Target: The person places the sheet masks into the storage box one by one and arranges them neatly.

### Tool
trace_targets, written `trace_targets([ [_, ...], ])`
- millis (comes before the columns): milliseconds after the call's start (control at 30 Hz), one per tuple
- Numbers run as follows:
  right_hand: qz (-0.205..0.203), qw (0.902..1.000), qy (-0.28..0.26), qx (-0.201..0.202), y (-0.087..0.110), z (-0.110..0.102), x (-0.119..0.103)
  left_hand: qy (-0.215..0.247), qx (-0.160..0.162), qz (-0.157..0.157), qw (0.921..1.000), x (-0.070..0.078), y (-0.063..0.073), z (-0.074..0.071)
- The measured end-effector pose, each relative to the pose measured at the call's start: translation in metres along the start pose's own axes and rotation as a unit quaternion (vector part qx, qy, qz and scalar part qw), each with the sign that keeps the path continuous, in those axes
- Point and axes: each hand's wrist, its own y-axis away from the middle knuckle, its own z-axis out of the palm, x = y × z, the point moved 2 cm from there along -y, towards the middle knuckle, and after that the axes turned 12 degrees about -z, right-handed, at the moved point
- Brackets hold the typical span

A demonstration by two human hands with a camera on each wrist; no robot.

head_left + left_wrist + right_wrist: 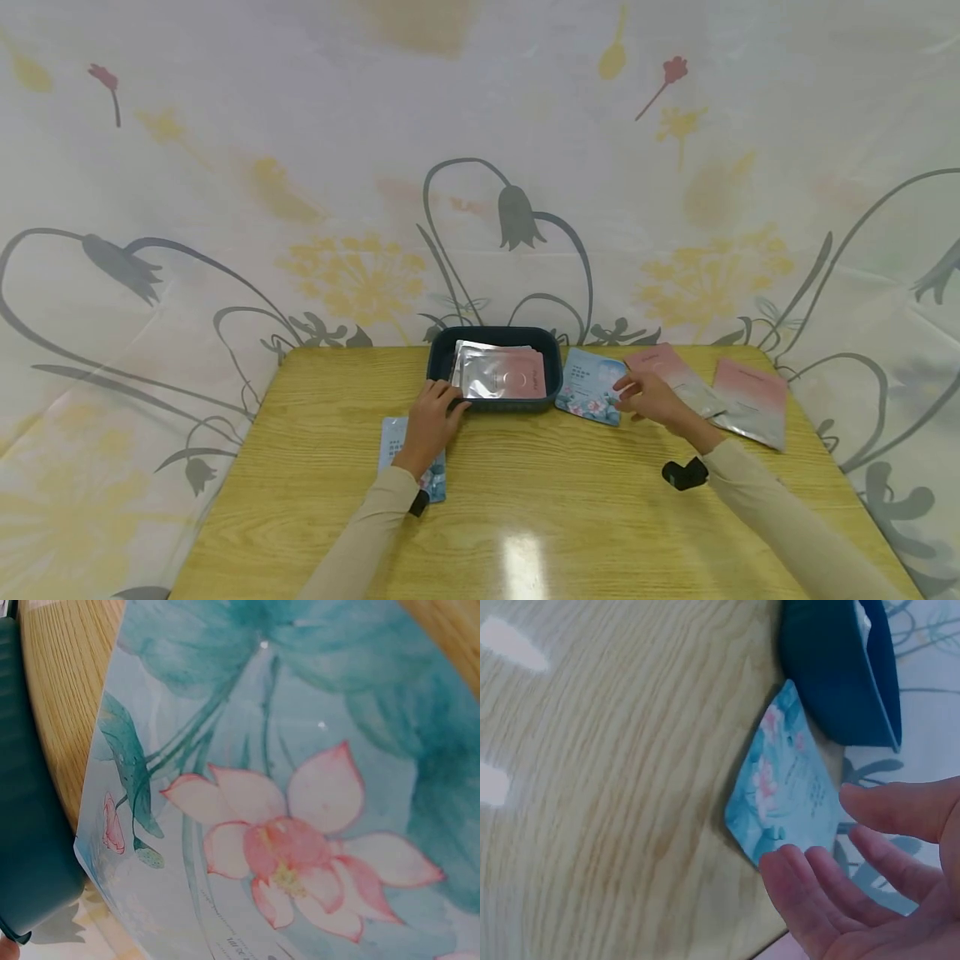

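Observation:
A dark teal plastic basket (495, 406) stands at the back middle of the table, with silver-and-pink sheet mask packets (502, 375) lying flat inside. At its front left corner my left hand (431, 421) grips the rim, fingers over the edge and thumb outside. Beneath that wrist lies a blue sheet mask packet (300, 847) printed with a pink lotus, partly covered by the arm. Another blue lotus packet (588, 387) lies against the basket's right side. My right hand (870, 877) hovers at its right edge, thumb and fingers loosely spread and holding nothing.
Two pink-and-silver packets lie farther right: one (667, 371) partly behind my right hand, the other (753, 400) near the table's right edge. A black piece (684, 475) shows beside the right wrist. The wooden table (562, 500) meets a flower-printed cloth (480, 125) behind.

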Motion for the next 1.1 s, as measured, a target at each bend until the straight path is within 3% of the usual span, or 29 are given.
trace_targets([
  [300, 0.073, 0.9931, -0.047, 0.079, -0.005, 0.012, 0.023, -0.01, -0.004, -0.005, 0.9999, -0.002, 0.001, 0.001],
  [533, 0.148, 0.9763, -0.039, 0.153, -0.014, 0.023, 0.035, -0.004, -0.008, -0.003, 1.0, 0.0, 0.0, 0.0],
  [800, 0.141, 0.9589, 0.018, 0.246, -0.018, 0.033, 0.035, -0.001, -0.01, -0.007, 0.9999, 0.0, -0.001, 0.001],
  [1100, 0.126, 0.9539, -0.012, 0.272, -0.014, 0.029, 0.031, -0.001, -0.011, -0.01, 0.9999, 0.001, 0.001, 0.0],
])
